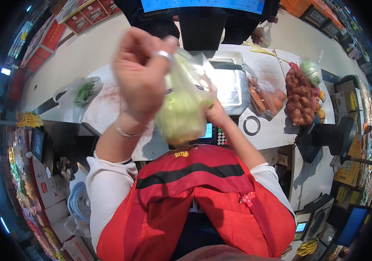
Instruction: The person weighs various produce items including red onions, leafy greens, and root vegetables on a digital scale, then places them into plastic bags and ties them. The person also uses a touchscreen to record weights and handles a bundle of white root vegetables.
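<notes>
A pale green leafy vegetable, probably a napa cabbage (182,114), hangs upright in a clear plastic bag (189,68) above the counter's near edge. High on the left, my left hand (143,75) pinches the gathered top of this bag; the hand is slightly blurred and wears a ring. My right hand (217,112) grips the bag's right side, some of its fingers hidden by the bag. Behind the bag is a weighing scale with a shiny metal pan (230,84). The scale's keypad and lit display (209,130) are partly covered by the bag.
Bagged carrots (257,94), a roll of tape (251,125), a red net of potatoes (300,98) and a wrapped round cabbage (311,71) are to the right. Bagged greens (83,93) lie left. A monitor (202,5) stands ahead, with a person beyond.
</notes>
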`<action>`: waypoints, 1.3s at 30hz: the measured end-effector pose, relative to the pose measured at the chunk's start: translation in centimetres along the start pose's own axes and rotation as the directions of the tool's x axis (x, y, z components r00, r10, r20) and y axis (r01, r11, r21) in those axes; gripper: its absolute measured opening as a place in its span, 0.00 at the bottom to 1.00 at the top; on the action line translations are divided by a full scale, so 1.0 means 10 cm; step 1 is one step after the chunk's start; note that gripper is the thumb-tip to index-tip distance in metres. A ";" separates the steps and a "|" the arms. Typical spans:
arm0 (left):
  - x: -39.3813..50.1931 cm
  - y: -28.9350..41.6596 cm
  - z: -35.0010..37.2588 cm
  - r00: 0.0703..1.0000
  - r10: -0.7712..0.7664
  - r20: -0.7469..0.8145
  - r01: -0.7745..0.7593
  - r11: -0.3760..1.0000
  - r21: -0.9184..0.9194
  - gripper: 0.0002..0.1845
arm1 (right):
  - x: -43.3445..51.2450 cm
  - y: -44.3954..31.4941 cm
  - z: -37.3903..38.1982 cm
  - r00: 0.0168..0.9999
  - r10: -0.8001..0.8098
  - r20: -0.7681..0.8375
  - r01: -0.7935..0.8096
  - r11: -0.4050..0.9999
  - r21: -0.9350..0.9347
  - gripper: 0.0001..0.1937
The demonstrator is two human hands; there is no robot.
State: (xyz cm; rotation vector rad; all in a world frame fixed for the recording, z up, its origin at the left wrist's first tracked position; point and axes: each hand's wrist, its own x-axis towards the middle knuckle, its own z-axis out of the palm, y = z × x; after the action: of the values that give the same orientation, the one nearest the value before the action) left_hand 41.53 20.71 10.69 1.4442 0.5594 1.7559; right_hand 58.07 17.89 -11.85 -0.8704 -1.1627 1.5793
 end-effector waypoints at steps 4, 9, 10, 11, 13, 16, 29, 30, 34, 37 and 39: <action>-0.24 -0.38 0.37 0.980 -0.138 0.140 0.119 0.983 0.137 0.11 | 0.32 -0.17 -0.65 0.992 0.057 -0.117 -0.066 0.995 -0.077 0.44; -0.37 -0.56 0.25 0.866 -0.162 0.473 -0.058 0.907 0.417 0.10 | 0.78 -0.26 -1.13 0.997 0.035 0.074 -0.027 0.994 -0.109 0.34; -0.36 -0.60 0.16 0.849 -0.158 0.505 -0.144 0.850 0.507 0.11 | 0.82 -0.22 -1.14 0.998 -0.035 0.045 0.045 0.970 -0.241 0.35; -0.36 -0.63 0.06 0.832 -0.140 0.537 -0.240 0.782 0.576 0.12 | 0.85 -0.17 -1.14 0.987 -0.127 0.099 0.154 0.926 -0.345 0.37; -0.43 -0.67 -0.12 0.846 -0.134 0.516 -0.257 0.746 0.615 0.19 | 0.86 -0.09 -1.11 0.994 -0.104 0.027 0.107 0.936 -0.335 0.37; -0.57 -0.69 -0.27 0.871 -0.035 0.490 -0.312 0.732 0.606 0.27 | 0.83 -0.18 -1.12 0.997 0.077 0.017 -0.065 0.926 -0.371 0.36; -0.52 -0.29 -1.14 0.873 0.439 0.213 -0.485 0.728 0.484 0.27 | 1.82 -2.43 -0.47 0.338 -0.825 0.454 0.228 -0.396 -0.889 0.19; -0.54 -0.30 -1.18 0.886 0.419 0.200 -0.460 0.736 0.496 0.26 | 1.88 -2.48 -0.37 0.380 -0.783 0.492 0.197 -0.451 -0.870 0.21; -0.64 -0.36 -1.27 0.919 0.358 0.164 -0.392 0.796 0.461 0.22 | 2.03 -2.55 -0.13 0.213 -0.865 0.454 0.138 -0.433 -0.891 0.19; -0.69 -0.38 -1.32 0.951 0.298 0.076 -0.297 0.823 0.484 0.19 | 2.00 -2.44 -0.28 0.566 -0.770 0.293 0.001 -0.355 -0.935 0.20; -0.67 -0.37 -1.31 0.958 0.263 0.118 -0.287 0.828 0.481 0.19 | 1.82 -2.18 -0.57 0.357 -0.845 0.397 0.237 -0.329 -0.914 0.14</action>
State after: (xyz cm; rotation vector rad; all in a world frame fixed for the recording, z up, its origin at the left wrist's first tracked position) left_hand 30.39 19.45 0.43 2.0017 0.8584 1.8757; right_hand 64.07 38.80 7.19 -0.9816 -1.7834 -0.7138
